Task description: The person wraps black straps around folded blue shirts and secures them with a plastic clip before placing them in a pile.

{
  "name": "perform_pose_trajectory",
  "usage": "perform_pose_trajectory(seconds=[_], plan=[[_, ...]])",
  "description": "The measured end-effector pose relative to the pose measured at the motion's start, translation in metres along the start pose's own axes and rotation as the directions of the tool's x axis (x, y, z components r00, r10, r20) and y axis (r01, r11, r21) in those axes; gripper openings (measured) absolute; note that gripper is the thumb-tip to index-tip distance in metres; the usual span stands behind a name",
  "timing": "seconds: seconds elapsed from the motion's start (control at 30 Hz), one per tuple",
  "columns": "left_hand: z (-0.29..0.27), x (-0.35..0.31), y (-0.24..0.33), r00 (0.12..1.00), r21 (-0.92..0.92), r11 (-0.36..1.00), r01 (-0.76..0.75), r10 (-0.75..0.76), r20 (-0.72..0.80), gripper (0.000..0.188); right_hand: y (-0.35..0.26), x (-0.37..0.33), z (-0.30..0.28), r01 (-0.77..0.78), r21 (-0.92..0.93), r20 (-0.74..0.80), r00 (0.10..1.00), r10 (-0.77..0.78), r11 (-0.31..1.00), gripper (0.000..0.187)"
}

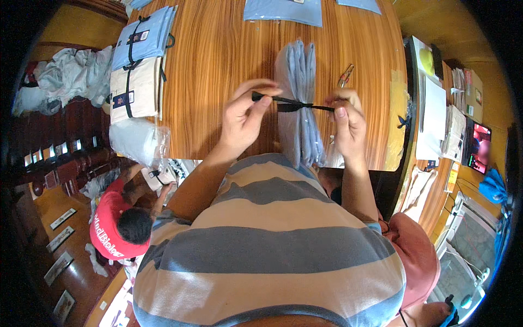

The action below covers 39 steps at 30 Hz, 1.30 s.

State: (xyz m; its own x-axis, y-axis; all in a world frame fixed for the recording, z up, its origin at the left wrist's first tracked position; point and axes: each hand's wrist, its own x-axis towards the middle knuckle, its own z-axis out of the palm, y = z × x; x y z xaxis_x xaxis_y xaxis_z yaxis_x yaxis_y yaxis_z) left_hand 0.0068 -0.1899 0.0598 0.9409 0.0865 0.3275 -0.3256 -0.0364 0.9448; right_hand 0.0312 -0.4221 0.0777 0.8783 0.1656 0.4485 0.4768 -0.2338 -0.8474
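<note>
A folded light-blue fabric bundle in clear plastic stands on edge on the wooden table, close to my body. Around its middle runs a black ribbon, crossed at the top. My left hand pinches one ribbon end between thumb and fingers, left of the bundle. On the other side, my right hand pinches the opposite end, and the ribbon stretches taut between both. Just beyond my right hand lie small thread snips with red on them.
Along the table's left edge sit a blue tied pack, a cream tied pack and a clear plastic bag. More blue packs lie at the far edge. A person in red works at lower left. A phone rests at right.
</note>
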Motion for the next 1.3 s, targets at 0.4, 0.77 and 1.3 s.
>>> perform_pose_trajectory(seconds=[0.4,0.77,1.3], plan=[[-0.003,0.028,0.016,0.856,0.052,0.873,0.485,-0.486,0.176,0.036,0.022,0.017,-0.009,-0.382,0.617,0.134,0.912,0.387,0.688,0.045],[-0.007,0.034,0.025,0.807,0.508,0.753,-0.417,0.050,0.589,0.056,-0.004,0.030,-0.023,-0.477,-0.142,0.512,0.715,0.476,0.868,0.035],[0.015,0.012,0.001,0.859,0.406,0.910,-0.084,-0.140,0.492,0.026,0.009,0.012,-0.019,-0.357,0.000,0.358,0.872,0.333,0.934,0.017]])
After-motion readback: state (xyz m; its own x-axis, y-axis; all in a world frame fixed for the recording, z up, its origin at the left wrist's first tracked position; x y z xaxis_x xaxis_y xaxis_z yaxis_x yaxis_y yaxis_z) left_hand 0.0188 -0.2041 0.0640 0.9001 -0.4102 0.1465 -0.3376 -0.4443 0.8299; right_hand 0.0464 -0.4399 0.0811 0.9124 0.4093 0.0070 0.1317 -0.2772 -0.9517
